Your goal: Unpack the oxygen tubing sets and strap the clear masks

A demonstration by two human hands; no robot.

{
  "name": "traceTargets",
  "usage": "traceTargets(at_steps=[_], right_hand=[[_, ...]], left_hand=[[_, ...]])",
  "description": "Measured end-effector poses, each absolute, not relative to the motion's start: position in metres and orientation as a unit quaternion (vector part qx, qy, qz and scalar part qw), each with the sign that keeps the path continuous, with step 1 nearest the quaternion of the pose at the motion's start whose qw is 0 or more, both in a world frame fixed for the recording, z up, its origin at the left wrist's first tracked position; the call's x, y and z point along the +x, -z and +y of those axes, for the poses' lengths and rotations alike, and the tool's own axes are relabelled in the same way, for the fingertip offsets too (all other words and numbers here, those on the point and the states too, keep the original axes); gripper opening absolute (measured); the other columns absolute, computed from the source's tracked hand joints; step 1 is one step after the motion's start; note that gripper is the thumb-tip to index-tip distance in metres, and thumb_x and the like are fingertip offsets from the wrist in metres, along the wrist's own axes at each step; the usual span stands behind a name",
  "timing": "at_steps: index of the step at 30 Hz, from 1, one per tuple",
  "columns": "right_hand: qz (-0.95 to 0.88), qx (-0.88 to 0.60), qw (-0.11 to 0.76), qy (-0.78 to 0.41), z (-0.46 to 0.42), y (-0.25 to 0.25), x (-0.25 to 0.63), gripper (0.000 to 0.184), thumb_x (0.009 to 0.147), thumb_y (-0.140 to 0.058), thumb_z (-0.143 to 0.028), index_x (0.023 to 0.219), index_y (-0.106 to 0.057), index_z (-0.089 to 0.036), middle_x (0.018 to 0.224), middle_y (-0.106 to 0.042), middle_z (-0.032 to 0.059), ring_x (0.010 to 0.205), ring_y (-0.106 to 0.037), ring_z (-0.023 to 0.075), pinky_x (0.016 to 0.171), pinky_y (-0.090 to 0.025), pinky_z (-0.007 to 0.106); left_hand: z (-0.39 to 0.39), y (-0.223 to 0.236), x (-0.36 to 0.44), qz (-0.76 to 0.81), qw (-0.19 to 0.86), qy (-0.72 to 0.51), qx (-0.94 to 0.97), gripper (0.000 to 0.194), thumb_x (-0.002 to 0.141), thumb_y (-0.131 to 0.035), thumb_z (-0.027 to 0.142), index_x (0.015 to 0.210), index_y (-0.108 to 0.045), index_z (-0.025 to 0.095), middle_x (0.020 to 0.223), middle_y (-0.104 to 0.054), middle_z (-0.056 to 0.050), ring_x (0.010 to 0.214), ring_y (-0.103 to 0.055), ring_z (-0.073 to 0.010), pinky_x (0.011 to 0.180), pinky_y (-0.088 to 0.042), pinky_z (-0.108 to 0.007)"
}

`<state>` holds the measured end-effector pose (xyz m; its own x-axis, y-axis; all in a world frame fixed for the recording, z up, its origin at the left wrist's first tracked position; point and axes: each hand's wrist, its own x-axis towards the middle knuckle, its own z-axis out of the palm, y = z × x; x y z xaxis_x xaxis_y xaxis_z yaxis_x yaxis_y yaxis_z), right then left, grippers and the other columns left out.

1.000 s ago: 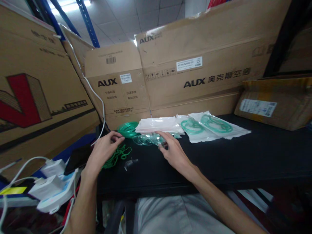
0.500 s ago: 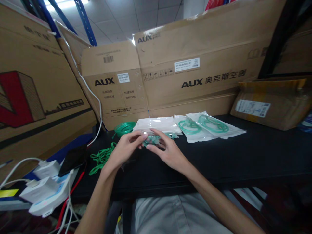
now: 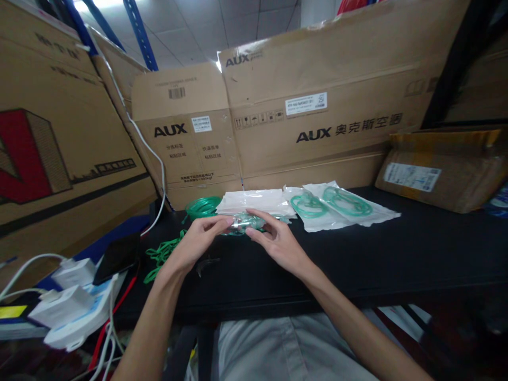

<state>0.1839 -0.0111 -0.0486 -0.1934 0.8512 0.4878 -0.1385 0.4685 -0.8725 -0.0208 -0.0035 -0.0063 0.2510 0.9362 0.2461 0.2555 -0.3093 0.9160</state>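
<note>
Tall brown cardboard sheets (image 3: 270, 148) printed with AUX stand along the back edge of a black tabletop (image 3: 337, 270). Past its left edge rises another cardboard panel (image 3: 95, 127) with a red graphic. A taped brown parcel (image 3: 468, 174) with a white label sits at the back right corner.

The person's two hands meet over the back half of the tabletop, left of its middle. The left hand (image 3: 203, 235) pinches the left end of a clear, green-tinted plastic piece (image 3: 241, 223) between thumb and fingertips. The right hand (image 3: 278, 243) grasps the right end, forefinger over the top and thumb on the near side. The piece lies between them, just in front of a white packet (image 3: 254, 200) near the back edge; its exact shape is partly hidden by the fingers.

Right of that packet, two clear-fronted pouches (image 3: 383, 214) overlap near the back edge, pale green tubing coiled inside each. At the left edge are a white power strip (image 3: 89, 323) with plugs in it and a dark, flat device (image 3: 117, 256). A coil of green tubing (image 3: 203, 206) lies left of the packet, near the back edge. Nearer the left edge, a loose tangle of green straps (image 3: 162, 256) lies beside the left forearm. Smallest is a thin transparent bit (image 3: 206, 263), close to the left wrist.
</note>
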Motion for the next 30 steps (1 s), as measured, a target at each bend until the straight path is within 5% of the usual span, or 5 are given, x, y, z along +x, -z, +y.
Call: traceTargets(at_steps=[8,18,25,30], right_hand=[[-0.621,-0.300,0.584,-0.427,-0.008,0.048,0.183,0.041,0.083,-0.071,-0.039,0.119,-0.069,-0.019,0.126,-0.067,0.0077,0.096,-0.067,0.0182,0.075,-0.057,0.027],[-0.673,-0.324,0.555,-0.367,-0.007,0.047,0.188,0.030,0.085,-0.067,-0.032,0.112,-0.070,-0.020,0.115,-0.072,0.0047,0.103,-0.065,0.0198,0.080,-0.050,0.028],[-0.677,-0.303,0.560,-0.369,-0.006,0.049,0.188,0.026,0.087,-0.065,-0.031,0.110,-0.071,-0.021,0.115,-0.073,0.0042,0.106,-0.066,0.0208,0.091,-0.050,0.032],[-0.677,-0.276,0.557,-0.393,-0.005,0.051,0.188,0.025,0.088,-0.064,-0.030,0.110,-0.071,-0.020,0.115,-0.073,0.0047,0.107,-0.067,0.0203,0.095,-0.049,0.032]], left_hand=[[-0.015,-0.004,-0.012,0.454,0.340,-0.391,0.725,0.036,0.086,-0.068,0.048,0.099,-0.079,0.017,0.100,-0.077,-0.006,0.092,-0.066,-0.0222,0.086,-0.052,-0.031],[-0.014,-0.003,-0.012,0.439,0.363,-0.358,0.740,0.041,0.085,-0.069,0.044,0.112,-0.074,0.014,0.101,-0.076,-0.008,0.082,-0.069,-0.0200,0.063,-0.050,-0.024],[-0.016,-0.001,-0.006,0.462,0.352,-0.350,0.735,0.046,0.085,-0.068,0.047,0.112,-0.069,0.010,0.076,-0.076,-0.007,0.050,-0.054,-0.0106,0.049,-0.039,-0.021],[-0.017,-0.002,-0.003,0.455,0.357,-0.356,0.733,0.045,0.084,-0.068,0.045,0.112,-0.067,0.010,0.067,-0.071,-0.003,0.049,-0.050,-0.0100,0.048,-0.037,-0.021]])
